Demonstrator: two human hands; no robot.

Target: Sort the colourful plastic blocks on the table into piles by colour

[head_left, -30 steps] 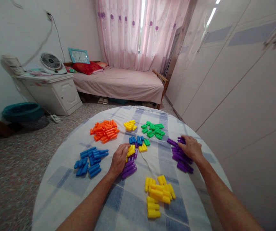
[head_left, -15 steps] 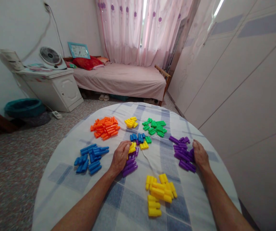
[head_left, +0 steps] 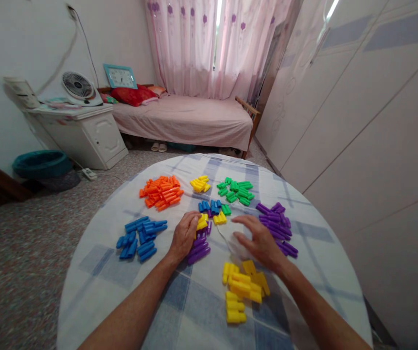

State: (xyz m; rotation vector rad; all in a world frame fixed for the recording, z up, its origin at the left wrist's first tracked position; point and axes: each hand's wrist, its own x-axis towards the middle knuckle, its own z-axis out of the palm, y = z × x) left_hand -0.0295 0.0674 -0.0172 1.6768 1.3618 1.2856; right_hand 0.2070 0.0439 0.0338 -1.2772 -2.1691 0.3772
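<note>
My left hand (head_left: pixel 185 236) is curled at the middle of the table, its fingers against yellow cap-like plastic pieces (head_left: pixel 202 222). Purple pieces (head_left: pixel 199 251) lie just right of that wrist, partly covered. My right hand (head_left: pixel 256 239) hovers over the cloth with thumb and fingers apart, holding nothing I can see. Close to its fingertips are a small yellow group (head_left: pixel 219 218), a blue group (head_left: pixel 211 207) and a green piece (head_left: pixel 226 209). A purple heap (head_left: pixel 275 222) sits to its right, and a larger yellow heap (head_left: pixel 243 287) is in front of its wrist.
Around the round table (head_left: pixel 121 301) are an orange heap (head_left: pixel 161 192), a blue heap (head_left: pixel 141 238), a small far yellow heap (head_left: pixel 200 184) and a green heap (head_left: pixel 235 191). A thin pale string (head_left: pixel 223 238) runs across the checked cloth. Beyond stands a bed (head_left: pixel 183 116).
My right hand has left the purple heap at the right and moved left to the middle, its fingers now spread. My left hand stays on the yellow pieces.
</note>
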